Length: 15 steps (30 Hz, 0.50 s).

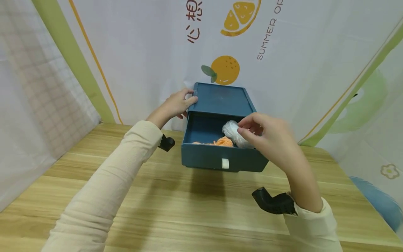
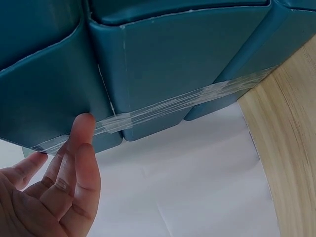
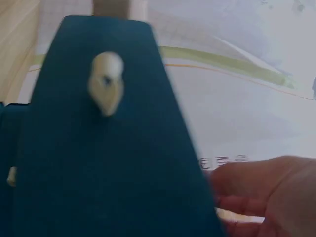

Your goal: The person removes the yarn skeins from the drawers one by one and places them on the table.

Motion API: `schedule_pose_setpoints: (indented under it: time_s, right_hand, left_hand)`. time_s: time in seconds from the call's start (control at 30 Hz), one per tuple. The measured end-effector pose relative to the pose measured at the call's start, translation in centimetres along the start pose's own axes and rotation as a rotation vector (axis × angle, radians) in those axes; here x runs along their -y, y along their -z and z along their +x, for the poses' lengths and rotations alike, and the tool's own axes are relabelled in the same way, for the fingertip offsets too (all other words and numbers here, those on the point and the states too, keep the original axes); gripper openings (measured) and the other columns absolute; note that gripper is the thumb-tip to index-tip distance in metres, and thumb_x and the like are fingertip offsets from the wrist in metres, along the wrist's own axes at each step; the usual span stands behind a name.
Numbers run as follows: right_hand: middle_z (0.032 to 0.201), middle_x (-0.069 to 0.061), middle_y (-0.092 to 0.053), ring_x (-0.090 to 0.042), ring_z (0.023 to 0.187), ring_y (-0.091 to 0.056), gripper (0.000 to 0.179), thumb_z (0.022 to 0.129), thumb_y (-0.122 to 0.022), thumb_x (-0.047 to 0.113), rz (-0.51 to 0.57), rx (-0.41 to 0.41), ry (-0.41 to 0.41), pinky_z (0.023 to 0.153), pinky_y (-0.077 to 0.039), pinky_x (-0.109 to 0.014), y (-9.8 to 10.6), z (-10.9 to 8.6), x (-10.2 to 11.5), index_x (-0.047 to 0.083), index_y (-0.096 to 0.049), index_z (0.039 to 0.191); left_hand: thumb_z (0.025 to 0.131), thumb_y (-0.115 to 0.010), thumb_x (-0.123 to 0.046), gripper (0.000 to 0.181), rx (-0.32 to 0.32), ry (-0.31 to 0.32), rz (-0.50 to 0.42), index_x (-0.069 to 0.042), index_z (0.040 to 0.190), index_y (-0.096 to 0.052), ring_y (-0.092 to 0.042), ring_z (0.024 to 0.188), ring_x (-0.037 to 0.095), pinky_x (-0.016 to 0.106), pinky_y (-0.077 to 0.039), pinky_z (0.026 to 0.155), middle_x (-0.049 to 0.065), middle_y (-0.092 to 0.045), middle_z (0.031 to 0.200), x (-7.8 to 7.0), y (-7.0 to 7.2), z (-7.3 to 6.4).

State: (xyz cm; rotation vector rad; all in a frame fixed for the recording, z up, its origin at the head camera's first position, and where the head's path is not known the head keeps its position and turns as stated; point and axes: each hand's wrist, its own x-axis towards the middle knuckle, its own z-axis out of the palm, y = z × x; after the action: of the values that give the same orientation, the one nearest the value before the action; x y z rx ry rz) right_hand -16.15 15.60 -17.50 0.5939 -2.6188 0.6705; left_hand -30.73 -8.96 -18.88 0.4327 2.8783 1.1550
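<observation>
A dark blue drawer box (image 1: 221, 99) stands toward the back of the wooden table, its upper drawer (image 1: 204, 154) pulled out. Inside lie a white, translucent plastic-looking bundle (image 1: 231, 130) and some orange yarn (image 1: 224, 141). My left hand (image 1: 176, 103) rests against the box's upper left edge, thumb and a finger on top. From the left wrist view, fingers of that hand (image 2: 69, 182) touch the box's side. Over the drawer's right side is my right hand (image 1: 267, 133), fingers bent, tips at the bundle; whether they pinch it is unclear. The drawer front partly hides this hand (image 3: 266, 192) in the right wrist view.
A white cloth with orange prints (image 1: 141, 52) hangs behind the box. The wooden table (image 1: 176, 210) stretches in front of it. A small white pull tab (image 1: 225, 163) sticks out from the drawer front. Clear tape (image 2: 173, 104) runs along the box's side.
</observation>
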Motion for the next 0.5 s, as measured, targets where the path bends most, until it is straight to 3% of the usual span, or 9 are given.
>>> schedule_pose_setpoints:
  time_s: [0.17, 0.5]
  right_hand:
    - [0.110, -0.010, -0.062, -0.027, 0.101, -0.055, 0.020, 0.091, -0.060, 0.019, -0.058, 0.123, -0.038, 0.084, -0.046, -0.043, -1.1, 1.4, -0.7, 0.006, -0.065, 0.107]
    - [0.124, -0.012, -0.056, -0.031, 0.113, -0.051, 0.027, 0.096, -0.050, 0.022, -0.070, 0.264, -0.132, 0.088, -0.045, -0.047, -1.6, 2.0, -0.9, 0.007, -0.060, 0.117]
  left_hand:
    - [0.099, -0.037, -0.041, 0.057, 0.003, 0.005, -0.003, -0.015, 0.148, -0.023, -0.065, 0.088, 0.031, 0.037, -0.055, 0.072, 0.018, -0.060, 0.116, 0.0, -0.1, 0.2]
    - [0.099, -0.037, -0.041, 0.056, -0.001, 0.008, -0.001, -0.016, 0.148, -0.024, -0.066, 0.085, 0.029, 0.037, -0.055, 0.070, 0.017, -0.061, 0.116, -0.1, 0.0, 0.2]
